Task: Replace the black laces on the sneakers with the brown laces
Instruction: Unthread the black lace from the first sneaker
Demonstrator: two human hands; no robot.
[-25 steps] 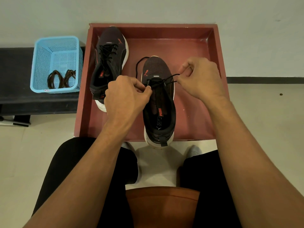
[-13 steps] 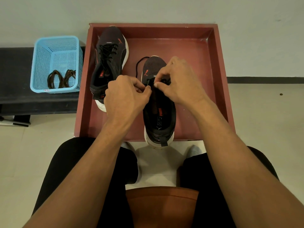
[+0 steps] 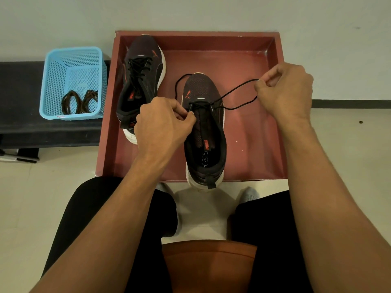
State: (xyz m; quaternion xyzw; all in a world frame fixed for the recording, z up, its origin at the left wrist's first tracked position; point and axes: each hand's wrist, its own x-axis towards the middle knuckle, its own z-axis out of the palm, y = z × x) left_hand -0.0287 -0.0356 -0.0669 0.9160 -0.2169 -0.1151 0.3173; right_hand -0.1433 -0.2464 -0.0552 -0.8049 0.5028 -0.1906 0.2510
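Observation:
Two dark sneakers lie in a red tray (image 3: 254, 144). The near sneaker (image 3: 204, 132) holds its black lace (image 3: 239, 90) only at the lowest eyelets near the toe. My right hand (image 3: 285, 94) pinches a loop of that lace and holds it out to the right of the shoe. My left hand (image 3: 163, 123) grips the shoe's left eyelet edge beside the tongue. The far sneaker (image 3: 140, 81) at the tray's left is fully laced in black. Brown laces (image 3: 79, 101) lie coiled in a blue basket (image 3: 53, 81).
The blue basket stands on a dark bench (image 3: 21, 123) left of the tray. A wall runs behind the tray. My knees in black trousers and a brown stool seat (image 3: 209, 265) fill the bottom of the view over a pale tiled floor.
My right hand went from the shoe's eyelets out to the right, drawing a longer loop of black lace out. The left hand stayed on the shoe.

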